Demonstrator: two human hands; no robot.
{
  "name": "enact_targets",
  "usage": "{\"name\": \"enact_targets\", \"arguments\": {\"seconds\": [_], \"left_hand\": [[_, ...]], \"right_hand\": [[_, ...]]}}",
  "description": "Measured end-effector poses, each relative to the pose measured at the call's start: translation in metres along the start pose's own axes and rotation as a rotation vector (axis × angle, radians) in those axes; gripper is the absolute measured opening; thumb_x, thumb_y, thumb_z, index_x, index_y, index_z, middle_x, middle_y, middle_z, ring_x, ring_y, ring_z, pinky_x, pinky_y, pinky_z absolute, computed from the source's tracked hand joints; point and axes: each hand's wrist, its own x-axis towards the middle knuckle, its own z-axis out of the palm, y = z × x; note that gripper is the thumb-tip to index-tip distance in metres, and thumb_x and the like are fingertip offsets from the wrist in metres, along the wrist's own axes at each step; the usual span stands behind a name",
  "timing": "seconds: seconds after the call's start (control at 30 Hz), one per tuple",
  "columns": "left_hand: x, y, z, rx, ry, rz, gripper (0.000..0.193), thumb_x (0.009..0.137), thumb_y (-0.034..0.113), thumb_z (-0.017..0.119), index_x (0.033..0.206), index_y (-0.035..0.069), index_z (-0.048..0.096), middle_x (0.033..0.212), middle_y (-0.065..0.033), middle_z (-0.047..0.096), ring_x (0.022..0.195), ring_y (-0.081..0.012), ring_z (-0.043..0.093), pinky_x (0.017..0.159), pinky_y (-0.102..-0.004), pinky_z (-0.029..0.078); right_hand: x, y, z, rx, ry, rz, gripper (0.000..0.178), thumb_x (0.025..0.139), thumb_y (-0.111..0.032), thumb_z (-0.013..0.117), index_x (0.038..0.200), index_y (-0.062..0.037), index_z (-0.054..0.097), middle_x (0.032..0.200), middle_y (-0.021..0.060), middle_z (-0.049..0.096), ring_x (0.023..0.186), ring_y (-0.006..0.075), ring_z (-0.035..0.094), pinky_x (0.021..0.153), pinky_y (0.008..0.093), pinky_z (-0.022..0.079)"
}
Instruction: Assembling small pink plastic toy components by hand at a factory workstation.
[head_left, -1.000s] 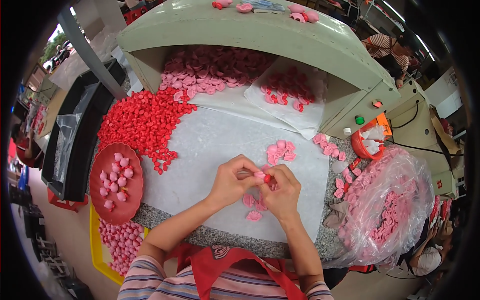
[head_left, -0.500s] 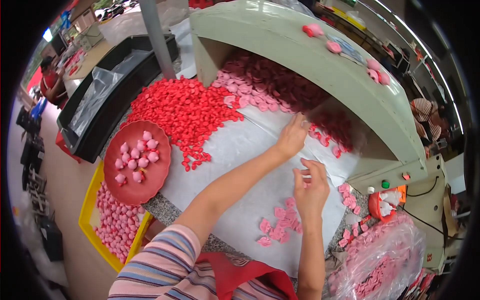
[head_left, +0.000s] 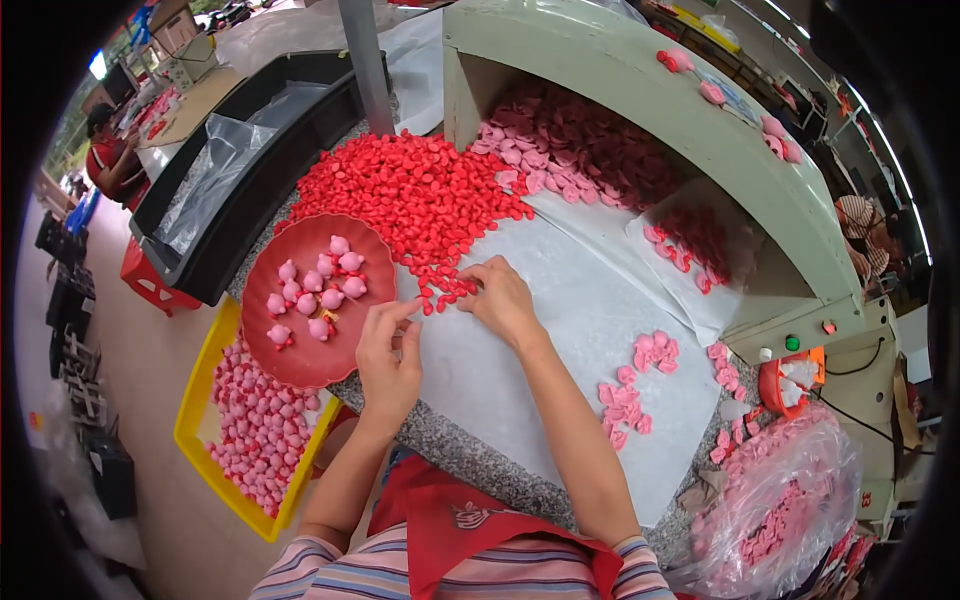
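Observation:
My right hand (head_left: 503,303) is at the near edge of a heap of small red rounded pieces (head_left: 400,190), thumb and forefinger closing on one red piece (head_left: 468,287). My left hand (head_left: 388,362) is beside the right rim of a red scalloped plate (head_left: 262,335). Its fingers are bent, with a gap between thumb and forefinger, and nothing shows in it. Several small pink round figures (head_left: 331,298) with red parts lie on the plate. Flat pink pieces (head_left: 622,405) lie in loose groups on the white sheet (head_left: 500,400), right of my right forearm.
A pale green arched housing (head_left: 640,70) stands over more pink pieces (head_left: 570,150) at the back. A black tray (head_left: 215,225) is at the left. A yellow crate (head_left: 190,410) of pink figures sits below the table edge. A plastic bag (head_left: 780,520) of pink pieces lies right.
My left hand has drawn back from the pieces under the housing to beside the plate. My right hand has moved left to the red heap. The view has shifted.

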Motion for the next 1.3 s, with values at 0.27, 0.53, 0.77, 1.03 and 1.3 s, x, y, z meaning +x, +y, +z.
{"name": "enact_targets", "arguments": {"seconds": [0.27,0.53,0.77,1.03,1.3], "left_hand": [[-0.029,0.016,0.058,-0.122,-0.519,0.027,0.019,0.079,0.0,0.059,0.098,0.004,0.061,0.091,-0.0081,0.058,0.074,-0.0152,0.059,0.06,-0.0262,0.049],[-0.044,0.036,0.174,-0.065,-0.721,0.349,0.025,0.073,0.002,0.063,0.098,0.006,0.062,0.085,-0.0107,0.058,0.072,-0.024,0.061,0.064,-0.0322,0.05],[-0.029,0.046,0.143,-0.547,-0.945,-0.351,0.015,0.08,0.005,0.064,0.094,0.001,0.06,0.083,-0.007,0.064,0.076,-0.0145,0.063,0.065,-0.026,0.051],[-0.014,0.068,0.094,-0.741,-0.948,-0.536,0.019,0.079,0.002,0.065,0.097,0.0,0.061,0.091,-0.0067,0.065,0.082,-0.0135,0.063,0.071,-0.0256,0.052],[-0.014,0.071,0.075,-0.797,-0.934,-0.44,0.029,0.08,0.0,0.063,0.108,-0.004,0.059,0.096,-0.0107,0.064,0.084,-0.0141,0.062,0.079,-0.0258,0.051]], "right_hand": [[-0.062,0.028,-0.083,0.264,0.254,0.242,0.024,0.077,-0.018,0.067,0.099,-0.008,0.065,0.077,0.0076,0.063,0.064,0.0168,0.058,0.06,0.028,0.047],[-0.191,0.065,-0.152,1.083,0.371,0.474,0.032,0.086,-0.008,0.058,0.116,0.0014,0.056,0.087,0.0063,0.064,0.067,0.0097,0.056,0.061,0.0219,0.047],[-0.217,0.045,-0.136,1.01,0.351,0.36,0.035,0.079,0.002,0.063,0.113,0.0023,0.056,0.093,0.0087,0.064,0.076,0.0099,0.059,0.067,0.0213,0.049],[-0.184,0.006,-0.118,1.084,0.391,0.214,0.033,0.075,0.007,0.066,0.107,0.0026,0.058,0.085,0.0036,0.062,0.074,0.007,0.057,0.063,0.0187,0.046],[-0.192,-0.01,-0.118,1.051,0.306,0.225,0.029,0.076,0.009,0.063,0.104,0.006,0.058,0.091,0.0081,0.06,0.073,0.0117,0.06,0.064,0.0207,0.049]]}}
